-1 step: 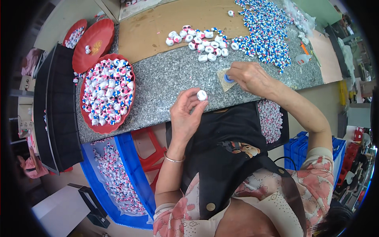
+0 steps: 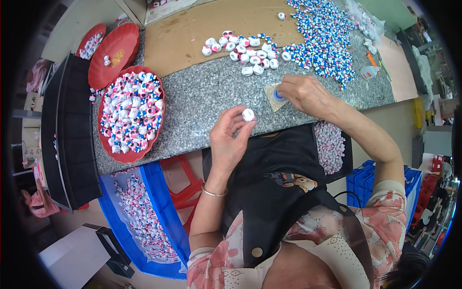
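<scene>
Partly hidden blue piece (image 2: pixel 278 96), right hand (image 2: pixel 306 94) covering

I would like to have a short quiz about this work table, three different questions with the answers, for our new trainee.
1. Multiple choice: What does the left hand hold?
A) an orange tool
B) a small white piece
C) a red dish
2. True or false: The fingertips of the right hand are at a small blue round object on a tan pad.
3. Fill in: The tray at the picture's lower left, filled with many small pieces, has ____ walls.

Key: 1. B; 2. True; 3. blue.
</scene>
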`<state>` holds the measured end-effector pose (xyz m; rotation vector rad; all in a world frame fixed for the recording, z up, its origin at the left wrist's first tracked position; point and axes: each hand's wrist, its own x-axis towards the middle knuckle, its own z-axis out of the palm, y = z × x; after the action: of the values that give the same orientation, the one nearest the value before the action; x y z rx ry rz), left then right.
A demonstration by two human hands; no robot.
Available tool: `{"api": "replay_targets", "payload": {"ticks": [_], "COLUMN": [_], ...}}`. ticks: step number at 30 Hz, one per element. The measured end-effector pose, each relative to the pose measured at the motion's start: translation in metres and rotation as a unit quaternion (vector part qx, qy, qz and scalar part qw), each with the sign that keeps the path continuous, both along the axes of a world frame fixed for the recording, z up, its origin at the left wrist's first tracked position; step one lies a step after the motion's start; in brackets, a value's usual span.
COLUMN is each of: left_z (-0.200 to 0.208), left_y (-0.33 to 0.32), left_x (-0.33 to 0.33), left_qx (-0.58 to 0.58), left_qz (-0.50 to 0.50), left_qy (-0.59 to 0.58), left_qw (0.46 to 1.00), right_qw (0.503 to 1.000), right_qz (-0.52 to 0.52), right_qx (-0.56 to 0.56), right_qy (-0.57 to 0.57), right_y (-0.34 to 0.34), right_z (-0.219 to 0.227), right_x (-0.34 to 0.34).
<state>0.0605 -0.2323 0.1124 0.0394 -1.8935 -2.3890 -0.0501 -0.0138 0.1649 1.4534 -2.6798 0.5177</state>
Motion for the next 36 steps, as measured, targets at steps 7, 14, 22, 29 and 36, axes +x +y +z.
{"api": "replay_targets", "payload": {"ticks": [7, 14, 22, 29, 36], "left_z": [-0.006, 0.001, 0.024, 0.025, 0.071], "left_y": [0.029, 0.037, 0.02, 0.017, -0.091], "left_x": [-0.023, -0.025, -0.023, -0.013, -0.024], "left_qx": [-0.176, -0.192, -0.029, -0.027, -0.484], "left_qz": [0.067, -0.024, -0.249, -0.262, 0.139], "left_qy": [0.147, 0.168, 0.028, -0.004, 0.181], "left_qw": [0.971, 0.967, 0.968, 0.965, 0.845], "right_qw": [0.892, 0.786, 0.928, 0.919, 0.954], "right_qz": [-0.189, -0.189, -0.035, -0.054, -0.249], "right_qx": [-0.247, -0.3, -0.258, -0.263, -0.17], "right_qy": [-0.328, -0.507, -0.265, -0.288, -0.002], "right_y": [0.002, 0.006, 0.007, 0.014, 0.093], "right_z": [0.008, 0.012, 0.018, 0.007, -0.021], "right_x": [0.019, 0.037, 0.049, 0.058, -0.007]}}
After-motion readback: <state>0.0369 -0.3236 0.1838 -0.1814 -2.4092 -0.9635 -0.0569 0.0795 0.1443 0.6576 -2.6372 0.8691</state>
